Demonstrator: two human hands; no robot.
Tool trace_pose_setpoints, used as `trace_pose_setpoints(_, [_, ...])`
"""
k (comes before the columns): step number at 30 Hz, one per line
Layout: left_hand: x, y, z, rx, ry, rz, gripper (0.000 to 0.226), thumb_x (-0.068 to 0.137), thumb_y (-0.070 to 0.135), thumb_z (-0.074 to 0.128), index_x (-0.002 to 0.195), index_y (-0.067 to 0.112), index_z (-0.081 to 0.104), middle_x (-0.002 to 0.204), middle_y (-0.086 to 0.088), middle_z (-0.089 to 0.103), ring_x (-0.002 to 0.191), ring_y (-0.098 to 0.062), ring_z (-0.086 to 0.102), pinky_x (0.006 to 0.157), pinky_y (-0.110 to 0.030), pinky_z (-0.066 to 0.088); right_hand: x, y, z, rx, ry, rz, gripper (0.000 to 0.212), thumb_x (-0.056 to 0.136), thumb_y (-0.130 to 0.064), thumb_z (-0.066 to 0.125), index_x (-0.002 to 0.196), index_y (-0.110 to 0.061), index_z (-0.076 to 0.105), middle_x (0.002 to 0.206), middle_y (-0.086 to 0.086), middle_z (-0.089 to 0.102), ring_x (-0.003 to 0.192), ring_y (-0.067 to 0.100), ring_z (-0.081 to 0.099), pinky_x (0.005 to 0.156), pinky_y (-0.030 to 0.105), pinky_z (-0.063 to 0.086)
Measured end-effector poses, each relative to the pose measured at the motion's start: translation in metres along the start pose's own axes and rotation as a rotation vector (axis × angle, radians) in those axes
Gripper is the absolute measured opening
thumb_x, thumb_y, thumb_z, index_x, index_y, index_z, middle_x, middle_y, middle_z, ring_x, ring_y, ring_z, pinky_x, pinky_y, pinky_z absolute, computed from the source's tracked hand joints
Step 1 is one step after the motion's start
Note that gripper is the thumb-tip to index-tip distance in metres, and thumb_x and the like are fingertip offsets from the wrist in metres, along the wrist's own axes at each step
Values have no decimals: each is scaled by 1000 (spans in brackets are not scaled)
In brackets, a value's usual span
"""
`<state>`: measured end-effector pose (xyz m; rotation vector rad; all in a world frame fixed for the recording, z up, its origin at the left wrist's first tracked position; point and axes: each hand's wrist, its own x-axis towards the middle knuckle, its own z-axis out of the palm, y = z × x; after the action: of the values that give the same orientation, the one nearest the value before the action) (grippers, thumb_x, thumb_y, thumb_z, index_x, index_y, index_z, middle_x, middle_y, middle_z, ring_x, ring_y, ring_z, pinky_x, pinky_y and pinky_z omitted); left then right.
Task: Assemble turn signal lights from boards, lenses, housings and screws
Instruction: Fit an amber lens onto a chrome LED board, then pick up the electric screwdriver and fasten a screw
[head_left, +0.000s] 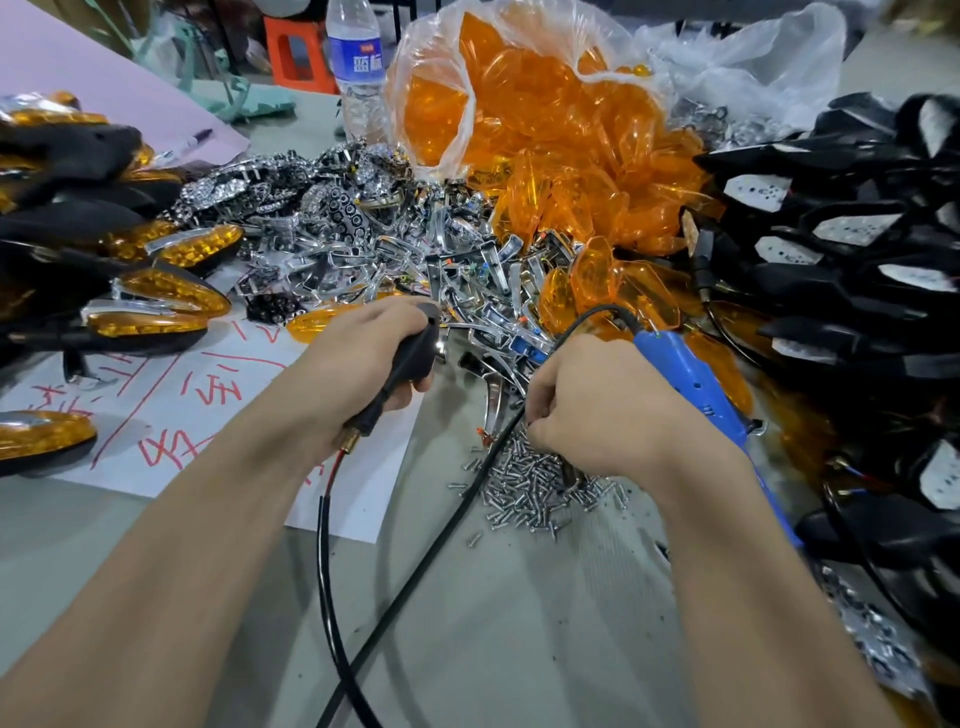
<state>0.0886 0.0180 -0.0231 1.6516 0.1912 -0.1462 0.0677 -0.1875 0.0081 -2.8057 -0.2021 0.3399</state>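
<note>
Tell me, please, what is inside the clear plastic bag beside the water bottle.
The plastic bag is full of orange lenses, which spill from its mouth. Whatever lies beneath them is covered.

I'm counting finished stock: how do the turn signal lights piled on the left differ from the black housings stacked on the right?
The turn signal lights are closed off with amber lenses; the black housings are open, showing white dotted boards. Some lights lie on the white paper with red writing; the housings do not. Both have black shells.
</note>
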Motion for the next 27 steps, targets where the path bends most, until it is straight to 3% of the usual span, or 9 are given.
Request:
trace_pose_setpoints(4, [-4,-2,8,9,-35,61,29,91,26,51,107,28,76,67,-11,69,53,-16,59,40,-23,40,-8,0,-5,-52,-38,35,13,84,-10,67,86,-21,74,82,3,75,78,25,72,78,39,62])
trace_pose_setpoints(7, [-5,-1,12,-8,-53,64,26,101,26,52,107,27,77,68,-10,69,51,-14,60,40,-22,41,-17,-2,-10,-160,23,65,30,80,-2,62,95,-24,75,94,1,73,89,25,66,94,38,46])
trace_pose_setpoints(10, [-4,-4,10,47,-59,96,32,104,45,51,106,25,77,73,-12,72,55,-15,61,44,-23,42,-18,-5,-12,-193,115,48,32,75,-2,62,94,-25,74,93,-1,70,91,25,61,87,35,32])
trace_pose_setpoints(14, [-1,-13,8,260,-1,219,66,97,67,45,105,5,67,74,-21,66,54,-17,50,53,-29,40,-16,-13,-2,-175,50,5,17,84,-16,73,99,-24,70,83,-2,66,75,20,61,73,33,41])
trace_pose_setpoints(17, [0,-16,7,353,25,258,55,92,73,45,112,32,76,82,12,73,67,-3,58,67,-32,43,-11,-14,3,-158,59,-22,14,84,-15,72,97,-22,72,80,0,67,67,21,63,58,29,47])
trace_pose_setpoints(19, [-1,-16,8,360,24,261,52,88,76,45,118,45,74,86,26,72,71,6,59,71,-33,44,-9,-11,1,-115,38,-27,10,85,-17,75,95,-19,74,82,2,71,69,24,68,59,33,57])
trace_pose_setpoints(21, [-4,-15,11,353,9,247,58,86,79,43,115,40,75,89,15,73,75,-1,61,75,-36,46,-7,-4,-2,-18,8,-35,3,84,-16,76,86,-17,79,78,4,74,69,27,71,61,39,63])
trace_pose_setpoints(23, [-7,-15,13,332,-1,235,57,92,76,38,110,37,76,93,4,76,84,-14,67,79,-39,49,-4,2,-5,75,11,-44,11,85,-16,77,77,-20,81,69,0,74,59,20,67,54,32,58])
trace_pose_setpoints(27, [-13,-13,17,241,-10,233,52,108,60,28,112,41,76,78,10,76,75,-11,69,67,-32,47,-1,11,-5,278,196,-50,21,87,-22,77,67,-25,79,51,-10,65,47,9,59,42,18,45])
